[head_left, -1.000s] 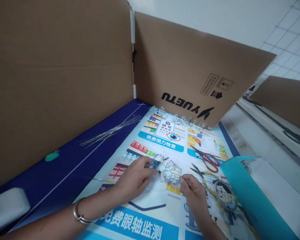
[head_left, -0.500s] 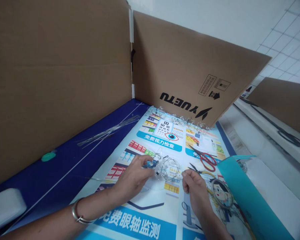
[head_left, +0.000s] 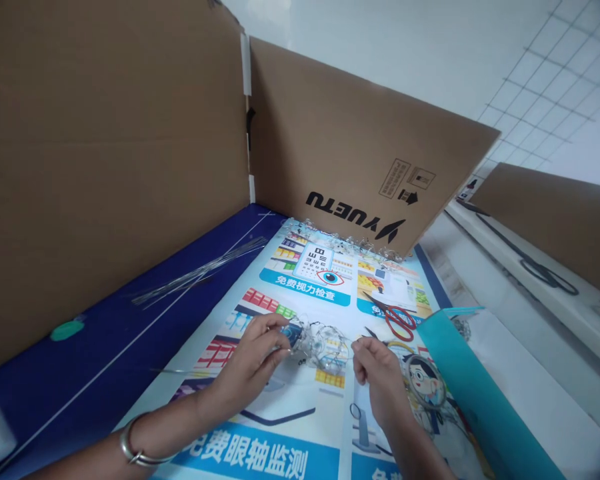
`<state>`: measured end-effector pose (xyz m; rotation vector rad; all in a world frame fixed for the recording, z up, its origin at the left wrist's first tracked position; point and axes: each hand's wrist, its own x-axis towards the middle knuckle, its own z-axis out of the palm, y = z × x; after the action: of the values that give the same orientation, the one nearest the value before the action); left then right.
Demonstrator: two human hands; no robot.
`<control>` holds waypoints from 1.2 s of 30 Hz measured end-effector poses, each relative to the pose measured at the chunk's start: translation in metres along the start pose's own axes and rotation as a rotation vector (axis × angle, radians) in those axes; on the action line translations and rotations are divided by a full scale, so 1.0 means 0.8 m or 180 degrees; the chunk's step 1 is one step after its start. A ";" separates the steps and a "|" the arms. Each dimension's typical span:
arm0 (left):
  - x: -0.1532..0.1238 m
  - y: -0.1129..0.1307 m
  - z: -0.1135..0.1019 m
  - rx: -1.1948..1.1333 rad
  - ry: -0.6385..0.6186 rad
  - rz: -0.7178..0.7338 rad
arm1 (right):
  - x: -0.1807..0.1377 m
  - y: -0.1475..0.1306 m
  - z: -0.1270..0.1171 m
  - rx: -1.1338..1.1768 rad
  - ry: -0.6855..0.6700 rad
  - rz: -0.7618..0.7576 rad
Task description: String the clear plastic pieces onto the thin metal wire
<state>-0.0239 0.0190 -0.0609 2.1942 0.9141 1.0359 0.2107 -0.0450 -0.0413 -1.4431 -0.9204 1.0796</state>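
Observation:
A loose tangle of thin wire with small dark and clear bits [head_left: 325,347] lies on the printed poster between my two hands. At its left edge is my left hand [head_left: 257,353], a bangle on its wrist, with thumb and fingers spread apart and nothing visible between them. My right hand [head_left: 377,367] pinches thumb against forefinger at the tangle's right side; a fine strand of wire seems to run into that pinch, though its end is hidden. Just beyond the right hand are red-handled scissors [head_left: 397,320] and yellow-handled pliers [head_left: 400,347], the latter partly covered.
A round, clear-centred ring [head_left: 425,380] lies right of my right hand, beside a teal open box [head_left: 473,380]. Straight wires [head_left: 200,270] lie on the blue mat at left. More wire pieces [head_left: 350,243] line the foot of the cardboard wall [head_left: 360,133].
My left fingers have spread wider and drawn off the tangle's left side. The right hand keeps its pinch. The whole view has shifted, so things appear further left.

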 end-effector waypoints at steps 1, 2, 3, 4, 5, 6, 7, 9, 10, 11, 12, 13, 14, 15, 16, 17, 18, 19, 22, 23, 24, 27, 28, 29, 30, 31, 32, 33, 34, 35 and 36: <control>0.000 -0.001 0.000 -0.0033 -0.0005 -0.0028 | 0.000 0.000 0.000 0.0009 0.0000 0.0004; 0.000 -0.002 -0.001 -0.0070 -0.0013 -0.0052 | 0.001 0.001 -0.001 0.0012 0.0011 0.0007; 0.000 -0.003 -0.001 -0.0107 -0.0030 -0.0070 | 0.001 0.002 -0.002 0.0012 0.0025 0.0010; 0.000 -0.003 -0.001 -0.0139 -0.0040 -0.0083 | 0.002 0.002 -0.002 0.0009 0.0037 0.0014; 0.000 -0.004 -0.002 -0.0168 -0.0050 -0.0093 | 0.003 0.003 -0.003 0.0005 0.0048 0.0019; 0.000 -0.003 -0.002 -0.0196 -0.0056 -0.0104 | 0.005 0.004 -0.003 0.0002 0.0057 0.0024; 0.001 -0.003 -0.003 -0.0224 -0.0060 -0.0120 | 0.006 0.005 -0.004 0.0000 0.0066 0.0029; 0.002 -0.001 -0.004 -0.0298 -0.0084 -0.0171 | 0.009 0.005 -0.004 -0.0002 0.0087 0.0033; 0.003 0.000 -0.004 -0.0348 -0.0096 -0.0208 | 0.010 0.005 -0.004 -0.0006 0.0101 0.0033; 0.004 0.000 -0.005 -0.0400 -0.0103 -0.0249 | 0.011 0.004 -0.004 -0.0008 0.0116 0.0030; 0.005 0.001 -0.005 -0.0449 -0.0105 -0.0292 | 0.012 0.004 -0.004 -0.0017 0.0133 0.0030; 0.005 0.002 -0.006 -0.0493 -0.0094 -0.0341 | 0.012 0.003 -0.003 -0.0039 0.0154 0.0031; 0.005 0.003 -0.006 -0.0531 -0.0075 -0.0393 | 0.012 0.002 -0.001 -0.0072 0.0178 0.0032; 0.005 0.005 -0.006 -0.0562 -0.0051 -0.0444 | 0.012 0.000 0.000 -0.0114 0.0202 0.0032; 0.005 0.007 -0.006 -0.0586 -0.0023 -0.0494 | 0.011 -0.002 0.002 -0.0159 0.0228 0.0031; 0.005 0.009 -0.007 -0.0604 0.0002 -0.0543 | 0.011 -0.004 0.003 -0.0206 0.0250 0.0027; 0.004 0.012 -0.007 -0.0614 0.0030 -0.0587 | 0.010 -0.006 0.005 -0.0251 0.0268 0.0015; 0.004 0.014 -0.007 -0.0615 0.0061 -0.0625 | 0.010 -0.008 0.006 -0.0292 0.0279 -0.0010; 0.003 0.022 -0.008 -0.0590 0.0162 -0.0726 | 0.008 -0.012 0.009 -0.0444 0.0322 -0.0191; 0.003 0.024 -0.009 -0.0587 0.0189 -0.0767 | 0.007 -0.013 0.009 -0.0516 0.0340 -0.0277; 0.003 0.025 -0.008 -0.0598 0.0207 -0.0812 | 0.006 -0.015 0.009 -0.0601 0.0375 -0.0366; 0.001 0.025 -0.008 -0.0664 0.0213 -0.0960 | -0.001 -0.021 0.008 -0.0924 0.0541 -0.0608; 0.001 0.025 -0.007 -0.0681 0.0220 -0.0998 | -0.005 -0.025 0.009 -0.1029 0.0611 -0.0697; 0.001 0.025 -0.007 -0.0695 0.0231 -0.1026 | -0.010 -0.028 0.011 -0.1129 0.0686 -0.0796; 0.002 0.026 -0.008 -0.0705 0.0248 -0.1035 | -0.015 -0.033 0.013 -0.1228 0.0743 -0.0898; 0.002 0.027 -0.008 -0.0713 0.0276 -0.1029 | -0.022 -0.036 0.017 -0.1338 0.0816 -0.1020; 0.003 0.029 -0.008 -0.0727 0.0297 -0.1012 | -0.028 -0.040 0.021 -0.1494 0.0849 -0.1101; 0.004 0.030 -0.009 -0.0745 0.0311 -0.0996 | -0.034 -0.042 0.026 -0.1695 0.0854 -0.1177; 0.004 0.032 -0.010 -0.0763 0.0320 -0.0994 | -0.040 -0.043 0.031 -0.1944 0.0720 -0.1281; 0.005 0.034 -0.010 -0.0780 0.0329 -0.1002 | -0.044 -0.043 0.036 -0.2190 0.0667 -0.1424; 0.006 0.036 -0.010 -0.0799 0.0331 -0.1019 | -0.047 -0.042 0.040 -0.2425 0.0586 -0.1550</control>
<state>-0.0187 0.0061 -0.0343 1.7353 1.0762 1.0511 0.1694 -0.0665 -0.0039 -1.7405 -1.5392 0.2158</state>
